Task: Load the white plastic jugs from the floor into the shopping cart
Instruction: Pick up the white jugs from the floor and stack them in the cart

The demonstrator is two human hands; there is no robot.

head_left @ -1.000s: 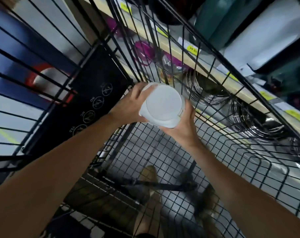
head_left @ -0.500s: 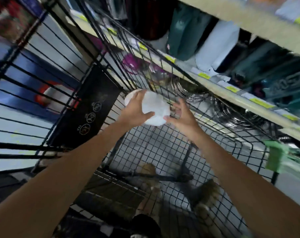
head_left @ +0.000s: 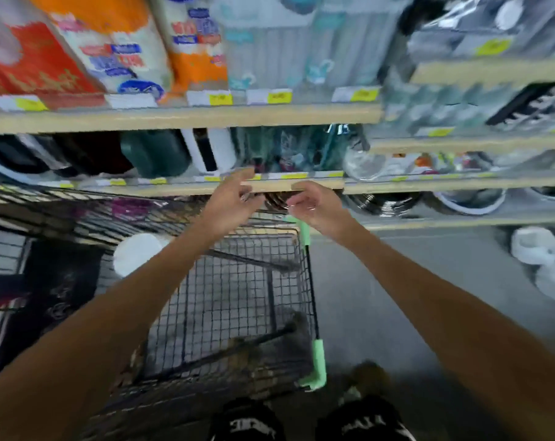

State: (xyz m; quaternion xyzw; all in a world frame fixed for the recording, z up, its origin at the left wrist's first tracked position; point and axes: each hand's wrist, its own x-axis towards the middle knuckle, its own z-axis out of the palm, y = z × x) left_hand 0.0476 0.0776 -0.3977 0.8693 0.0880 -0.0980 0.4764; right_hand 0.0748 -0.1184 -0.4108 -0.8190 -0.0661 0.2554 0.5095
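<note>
A white plastic jug [head_left: 136, 254] lies inside the black wire shopping cart [head_left: 238, 300], at its far left corner, partly hidden by my left forearm. My left hand [head_left: 230, 202] hovers above the cart's far rim with relaxed fingers and holds nothing. Just to its right, my right hand [head_left: 315, 203] is raised too, fingers loosely curled and empty. More white jugs [head_left: 543, 259] sit on the floor at the far right, blurred.
Store shelves [head_left: 180, 117] full of goods run across the top, close behind the cart. The cart's right rim carries green corner guards [head_left: 317, 364]. Grey floor [head_left: 397, 297] stretches to the right of the cart. My knees show at the bottom edge.
Both hands let go of the white jug, which now lies in the cart. The hands rose above the cart's rim, and my view swung up and to the right.
</note>
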